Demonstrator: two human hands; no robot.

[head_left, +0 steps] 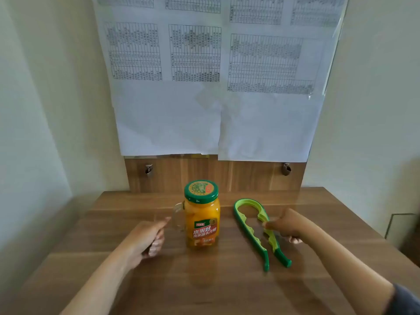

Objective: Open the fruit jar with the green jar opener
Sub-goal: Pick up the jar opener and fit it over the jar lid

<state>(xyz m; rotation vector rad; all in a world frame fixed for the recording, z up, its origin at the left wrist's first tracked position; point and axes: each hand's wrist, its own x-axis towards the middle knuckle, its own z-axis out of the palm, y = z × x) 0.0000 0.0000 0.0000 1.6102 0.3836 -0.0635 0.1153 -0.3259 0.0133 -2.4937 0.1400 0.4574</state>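
A glass fruit jar (201,221) with yellow fruit, an orange label and a green lid (201,190) stands upright on the wooden table (204,283). Its glass handle (177,216) points left. My left hand (146,238) hovers just left of that handle, fingers loosely curled, holding nothing. The green jar opener (251,226), a long toothed loop with two handle ends, lies flat to the right of the jar. My right hand (287,226) rests over the opener's right arm, fingertips touching it; the opener still lies on the table.
A wooden back panel (216,173) with two metal fittings rises behind the table. Large printed paper sheets (216,87) hang on the wall above. Pale walls stand close on both sides. A dark sleeve shows at the lower right.
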